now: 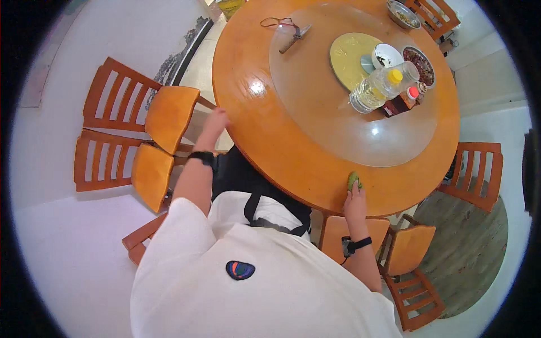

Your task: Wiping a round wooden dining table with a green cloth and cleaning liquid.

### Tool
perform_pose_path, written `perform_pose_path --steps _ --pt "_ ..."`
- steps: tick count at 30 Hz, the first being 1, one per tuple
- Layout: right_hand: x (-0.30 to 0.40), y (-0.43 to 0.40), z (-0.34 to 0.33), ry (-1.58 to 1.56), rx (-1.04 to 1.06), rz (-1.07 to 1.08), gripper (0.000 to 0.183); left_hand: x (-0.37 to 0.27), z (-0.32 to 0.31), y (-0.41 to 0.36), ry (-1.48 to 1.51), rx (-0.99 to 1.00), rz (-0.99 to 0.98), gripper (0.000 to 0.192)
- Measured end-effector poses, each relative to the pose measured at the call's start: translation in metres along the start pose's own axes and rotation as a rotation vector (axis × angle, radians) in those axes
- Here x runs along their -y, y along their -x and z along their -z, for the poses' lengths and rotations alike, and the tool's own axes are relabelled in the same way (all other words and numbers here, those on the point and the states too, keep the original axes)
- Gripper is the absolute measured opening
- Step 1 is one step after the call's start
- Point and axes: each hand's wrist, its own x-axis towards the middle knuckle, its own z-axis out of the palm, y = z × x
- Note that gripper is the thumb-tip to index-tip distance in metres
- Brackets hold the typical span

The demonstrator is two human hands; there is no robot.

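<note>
My right hand (356,203) grips a small green cloth or sponge (353,181) against the near edge of a round orange wooden table (270,156). By the table's left edge is my left hand (217,122), slightly blurred, its fingers curled near a chair seat; whether they are closed is not clear, and no object shows in it. A round glass turntable (312,114) lies in the table's middle. On it are a knife (291,44) with a cord beside it, a yellow round board (346,55), a white bowl (386,55) and a clear bottle with a yellow cap (374,91).
Metal bowls of food (403,16) stand at the table's far right. A dark red box (396,105) and a red-capped bottle (412,93) are beside the clear bottle. Wooden chairs (171,114) stand at left and below right (410,249). A round grey tabletop (469,257) leans or lies at right.
</note>
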Motion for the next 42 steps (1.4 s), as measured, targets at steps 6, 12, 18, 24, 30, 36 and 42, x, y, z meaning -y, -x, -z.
perform_pose_path --steps 6,12,18,24,30,36,42 --pt "0.021 -0.007 -0.009 -0.136 -0.124 -0.062 0.047 0.037 0.071 -0.145 0.020 -0.170 0.097 0.045" --pt "0.066 -0.017 -0.029 -0.181 -0.284 -0.409 0.043 -0.059 0.091 -0.235 0.209 0.120 0.210 0.065" --pt "0.154 -0.024 -0.086 -0.077 -0.481 -0.541 0.038 -0.038 0.087 -0.317 0.333 0.504 0.187 0.064" --pt "0.261 -0.068 -0.112 -0.038 -0.470 -0.566 0.039 -0.046 0.096 -0.300 0.393 0.658 0.267 0.063" --pt "0.401 -0.178 -0.098 -0.046 -0.264 -0.618 0.040 -0.037 0.116 -0.324 0.385 0.818 0.390 0.053" --pt "0.450 -0.223 -0.090 -0.179 -0.309 -0.560 0.045 -0.028 0.122 -0.344 -0.010 0.501 -0.367 0.057" --pt "0.480 -0.280 -0.127 -0.119 -0.252 -0.357 0.050 -0.091 0.113 -0.346 -0.433 0.357 -1.169 0.056"
